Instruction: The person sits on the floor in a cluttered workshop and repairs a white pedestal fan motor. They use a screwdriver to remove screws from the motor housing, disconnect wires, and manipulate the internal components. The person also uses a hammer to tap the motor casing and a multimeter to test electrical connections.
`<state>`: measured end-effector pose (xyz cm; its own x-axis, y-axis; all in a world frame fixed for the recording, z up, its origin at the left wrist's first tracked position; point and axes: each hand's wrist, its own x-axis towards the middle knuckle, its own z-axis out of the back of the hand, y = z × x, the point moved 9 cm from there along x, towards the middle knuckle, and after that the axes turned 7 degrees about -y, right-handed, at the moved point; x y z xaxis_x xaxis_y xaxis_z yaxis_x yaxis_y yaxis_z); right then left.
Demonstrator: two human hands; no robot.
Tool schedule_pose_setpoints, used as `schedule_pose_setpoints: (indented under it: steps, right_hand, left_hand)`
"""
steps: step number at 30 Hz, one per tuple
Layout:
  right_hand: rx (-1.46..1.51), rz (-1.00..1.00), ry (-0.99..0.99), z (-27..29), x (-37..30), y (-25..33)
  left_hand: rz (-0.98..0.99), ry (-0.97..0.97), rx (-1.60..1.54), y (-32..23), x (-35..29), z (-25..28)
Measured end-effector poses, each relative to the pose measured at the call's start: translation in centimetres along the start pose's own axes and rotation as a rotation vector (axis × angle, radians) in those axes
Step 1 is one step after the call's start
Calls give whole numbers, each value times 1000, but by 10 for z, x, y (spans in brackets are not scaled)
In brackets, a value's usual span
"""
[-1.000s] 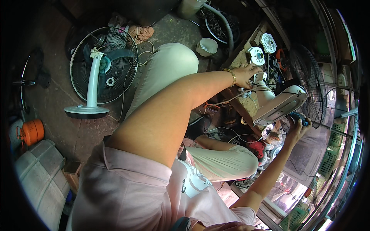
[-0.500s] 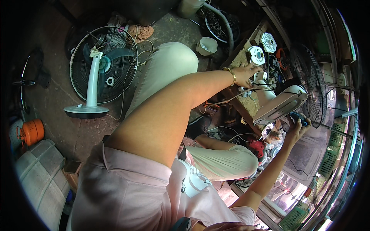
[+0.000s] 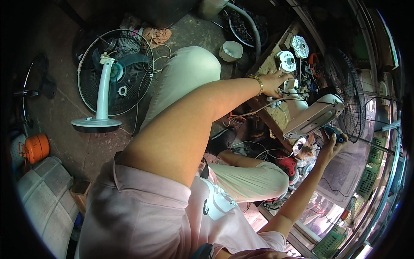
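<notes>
A white stand fan lies on its side on the wooden workbench [image 3: 269, 64]. Its oblong base [image 3: 312, 118] tilts toward me, and its short neck [image 3: 296, 105] runs back to the left. My left hand [image 3: 275, 84], with a gold bracelet at the wrist, has its fingers curled on the white joint [image 3: 291, 85] at the neck's end, beside loose wires. Below the base, my right hand [image 3: 330, 148] is closed around a black and blue tool handle [image 3: 334, 134]. The tool's working end is hidden by the base.
Two round white motor covers [image 3: 286, 61] lie on the bench's far end. A dark fan grille [image 3: 347, 95] stands behind the base. On the floor at left is another fan [image 3: 102, 93] with its grille. A red power tool [image 3: 288, 166] sits near my knee, and green baskets [image 3: 368, 180] line the right.
</notes>
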<state>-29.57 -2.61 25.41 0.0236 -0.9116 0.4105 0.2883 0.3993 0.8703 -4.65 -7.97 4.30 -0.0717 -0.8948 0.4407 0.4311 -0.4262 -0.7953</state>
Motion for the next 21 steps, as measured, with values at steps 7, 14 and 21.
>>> schedule_pose_setpoints:
  steps: [7, 14, 21]
  right_hand:
    - [-7, 3, -41, 8, -6, -1]
    - [-81, 58, -21, 5, -7, 6]
    - [-336, 75, 62, 15, 4, 6]
  left_hand:
    - [72, 95, -2, -7, 0, -3]
    - [47, 81, -1, -7, 0, -5]
    - [33, 116, 33, -8, 0, -5]
